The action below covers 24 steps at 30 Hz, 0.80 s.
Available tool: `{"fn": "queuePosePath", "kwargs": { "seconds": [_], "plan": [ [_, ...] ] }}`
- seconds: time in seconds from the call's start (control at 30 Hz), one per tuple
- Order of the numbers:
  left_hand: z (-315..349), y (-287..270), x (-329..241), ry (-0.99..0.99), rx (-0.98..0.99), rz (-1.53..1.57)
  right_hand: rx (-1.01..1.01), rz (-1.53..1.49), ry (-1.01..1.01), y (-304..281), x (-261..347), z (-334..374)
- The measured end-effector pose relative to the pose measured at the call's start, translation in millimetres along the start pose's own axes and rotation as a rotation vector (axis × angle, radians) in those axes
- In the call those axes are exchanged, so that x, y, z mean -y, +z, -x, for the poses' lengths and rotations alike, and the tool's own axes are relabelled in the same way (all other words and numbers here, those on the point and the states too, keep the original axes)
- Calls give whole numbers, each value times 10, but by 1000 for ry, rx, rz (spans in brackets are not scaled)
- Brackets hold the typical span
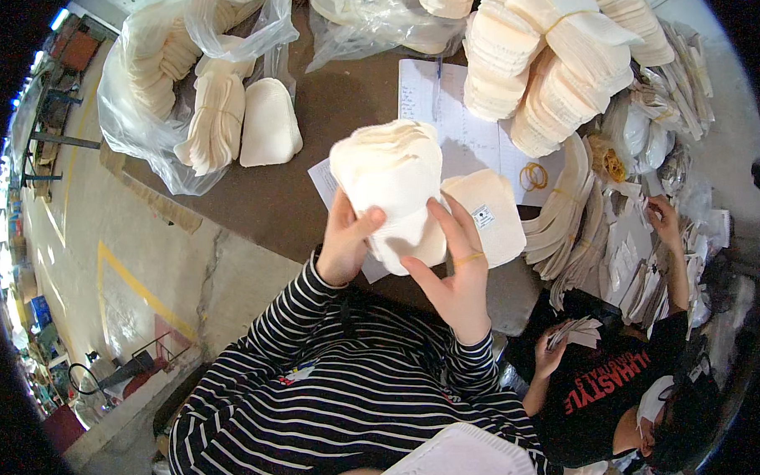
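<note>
A thick stack of cream, round-cornered fabric pads (399,167), shaped like shoe tongues, is held up over the table's near edge. My left hand (346,236) grips its left side, thumb laid across the front. On the right, my right hand (458,274) has thumb and fingers at the stack's lower right edge, pinching there; a yellow rubber band circles one of its fingers. Just beyond that hand, a single cream pad (493,220) with a small printed label lies on the table.
Banded pad bundles (545,67) pile at the back right, by an open notebook (460,98) and loose rubber bands (534,176). A clear plastic bag (142,103) of pads stands at back left, near a lone pad (269,125). At right, a co-worker (610,371) holds small flat pieces.
</note>
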<state>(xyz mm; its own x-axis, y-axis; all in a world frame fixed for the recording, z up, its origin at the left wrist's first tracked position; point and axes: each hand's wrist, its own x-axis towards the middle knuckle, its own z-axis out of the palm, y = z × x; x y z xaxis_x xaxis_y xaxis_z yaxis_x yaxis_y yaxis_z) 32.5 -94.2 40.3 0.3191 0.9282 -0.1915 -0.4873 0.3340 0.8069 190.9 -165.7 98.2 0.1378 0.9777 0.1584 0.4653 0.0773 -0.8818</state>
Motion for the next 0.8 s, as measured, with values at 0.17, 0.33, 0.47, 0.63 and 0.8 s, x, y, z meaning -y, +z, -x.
{"fn": "queuePosePath", "kwargs": {
  "seconds": [0.17, 0.33, 0.47, 0.63, 0.8],
  "plan": [
    [70, 19, 159, -206, 95, 171, -190, 361, 5, 148, -69, 52],
    [76, 74, 120, -182, 65, 44, -213, 77, 91, 77, -132, 60],
    [61, 23, 86, -250, 15, 155, -244, -161, 312, -134, 10, 12],
    [46, -24, 82, -355, 101, 82, -443, -283, 226, -635, -181, 22],
    [102, 37, 83, -538, 283, 30, -584, -588, -159, -571, -43, -26]
  ]
}}
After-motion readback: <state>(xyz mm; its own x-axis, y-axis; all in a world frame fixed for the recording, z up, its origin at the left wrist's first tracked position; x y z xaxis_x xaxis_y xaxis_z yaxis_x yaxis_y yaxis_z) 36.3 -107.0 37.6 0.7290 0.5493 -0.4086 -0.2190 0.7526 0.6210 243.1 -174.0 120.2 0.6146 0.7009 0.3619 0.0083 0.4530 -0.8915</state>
